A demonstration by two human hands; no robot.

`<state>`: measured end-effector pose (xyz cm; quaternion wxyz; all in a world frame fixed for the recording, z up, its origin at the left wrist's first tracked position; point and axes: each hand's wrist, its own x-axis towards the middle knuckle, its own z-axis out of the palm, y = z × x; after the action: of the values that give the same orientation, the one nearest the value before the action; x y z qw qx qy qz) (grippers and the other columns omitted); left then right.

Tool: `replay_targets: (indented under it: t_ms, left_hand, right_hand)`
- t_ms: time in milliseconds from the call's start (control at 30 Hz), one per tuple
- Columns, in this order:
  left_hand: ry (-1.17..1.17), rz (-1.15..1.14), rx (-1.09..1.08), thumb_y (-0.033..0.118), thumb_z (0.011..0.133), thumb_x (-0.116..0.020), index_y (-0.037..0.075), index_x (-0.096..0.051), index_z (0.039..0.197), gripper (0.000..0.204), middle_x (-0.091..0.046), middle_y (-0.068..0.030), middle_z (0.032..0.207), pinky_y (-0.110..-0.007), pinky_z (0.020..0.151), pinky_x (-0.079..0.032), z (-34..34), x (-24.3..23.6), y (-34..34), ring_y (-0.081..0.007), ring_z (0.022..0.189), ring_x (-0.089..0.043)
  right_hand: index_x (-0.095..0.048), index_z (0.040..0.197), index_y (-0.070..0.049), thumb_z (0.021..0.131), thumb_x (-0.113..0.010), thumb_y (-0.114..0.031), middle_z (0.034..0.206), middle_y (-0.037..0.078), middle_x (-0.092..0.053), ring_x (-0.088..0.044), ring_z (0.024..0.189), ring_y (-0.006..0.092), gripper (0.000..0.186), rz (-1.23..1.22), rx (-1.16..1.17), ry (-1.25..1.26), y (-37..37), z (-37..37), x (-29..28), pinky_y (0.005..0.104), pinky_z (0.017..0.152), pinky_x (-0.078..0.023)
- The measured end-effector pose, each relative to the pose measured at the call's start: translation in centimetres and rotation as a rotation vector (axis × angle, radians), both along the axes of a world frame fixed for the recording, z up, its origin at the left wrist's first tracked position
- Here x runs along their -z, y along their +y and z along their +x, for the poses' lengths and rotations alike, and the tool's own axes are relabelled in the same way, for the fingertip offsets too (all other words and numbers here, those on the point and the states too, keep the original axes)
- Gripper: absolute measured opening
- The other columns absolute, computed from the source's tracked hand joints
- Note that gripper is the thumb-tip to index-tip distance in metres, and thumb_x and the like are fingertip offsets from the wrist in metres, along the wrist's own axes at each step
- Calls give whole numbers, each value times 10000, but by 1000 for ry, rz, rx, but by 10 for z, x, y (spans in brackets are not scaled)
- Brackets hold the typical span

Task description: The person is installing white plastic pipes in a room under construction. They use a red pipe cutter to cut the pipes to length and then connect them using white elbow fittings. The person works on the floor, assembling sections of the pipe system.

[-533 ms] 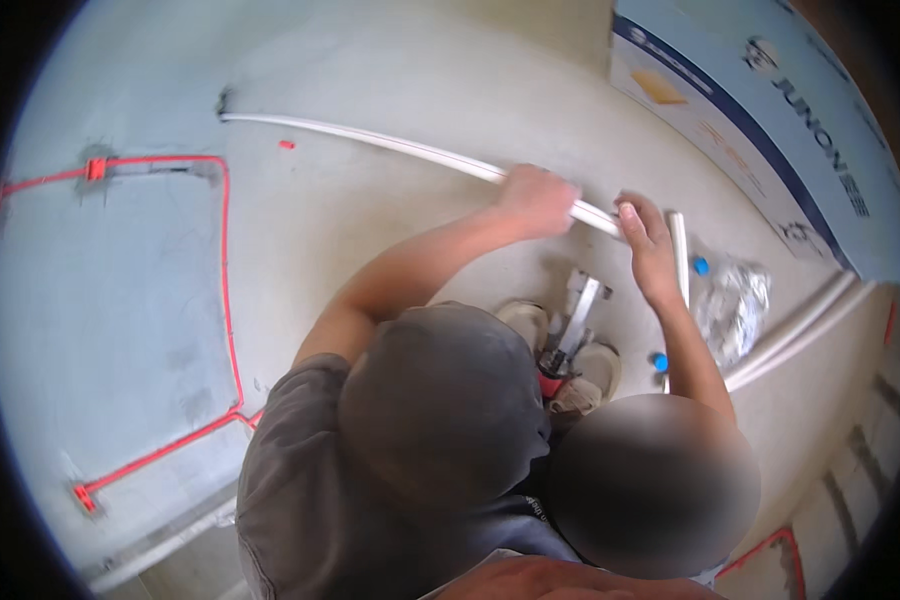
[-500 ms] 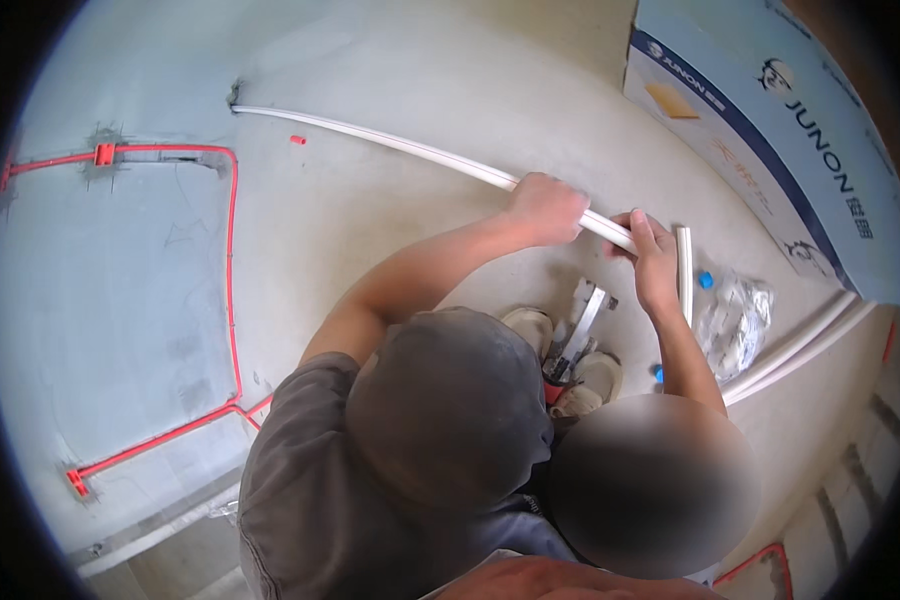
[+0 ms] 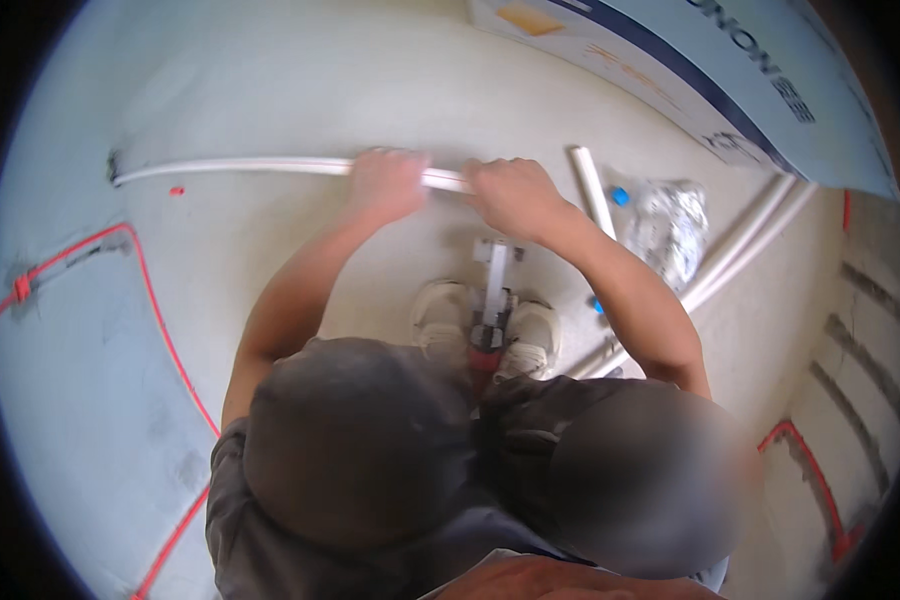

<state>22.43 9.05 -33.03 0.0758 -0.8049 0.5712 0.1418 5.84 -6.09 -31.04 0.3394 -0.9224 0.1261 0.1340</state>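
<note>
A long white pipe (image 3: 260,166) lies nearly crosswise above my shoes, its far left end at a small grey object or patch. My left hand (image 3: 388,185), blurred, is closed round it. My right hand (image 3: 518,195) grips it a little to the right, fingers curled over it. Between my shoes (image 3: 530,340) sits a power tool (image 3: 485,355) with a red body and a pale metal upper part. A short white pipe (image 3: 592,185) lies right of my right hand, beside blue caps (image 3: 621,196) and a clear plastic bag (image 3: 670,230).
Two long white pipes (image 3: 740,235) run diagonally at the right, under a large light-blue box (image 3: 690,60) at the top right. Red conduit runs along the grey-blue wall (image 3: 80,400) at left and at lower right (image 3: 820,480). A small red piece (image 3: 177,191) lies on the floor.
My view has turned, so the pipe now looks nearer horizontal. Both hands have shifted leftward in view, and the right hand's fingers have gone from a raised-thumb hold to curled over the pipe.
</note>
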Motion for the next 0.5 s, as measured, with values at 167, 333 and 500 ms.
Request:
replay_targets:
  t_ms: [167,333,500]
  left_hand:
    - [46,28,8,170,804,-660,96,-685,907,130,-716,-124,845,-489,740,-551,7,19,-2,-341,821,-709]
    - [69,70,-3,148,835,-654,67,-671,938,132,-713,-132,863,-505,760,-542,6,36,-7,-357,835,-702]
    - [105,145,10,179,857,-669,58,-672,957,157,-715,-151,886,-503,789,-537,10,32,-15,-371,868,-693]
  right_hand:
    - [-681,972,-30,925,-647,-227,825,221,-694,-683,831,416,205,-35,266,-43,-47,-96,30,490,750,-534]
    - [-694,1035,-7,954,-677,-201,770,196,-685,-665,691,342,211,183,800,126,-44,-188,0,418,657,-508]
    - [-685,1057,6,953,-692,-168,779,178,-686,-669,687,298,203,331,916,112,13,-231,-5,393,659,-511]
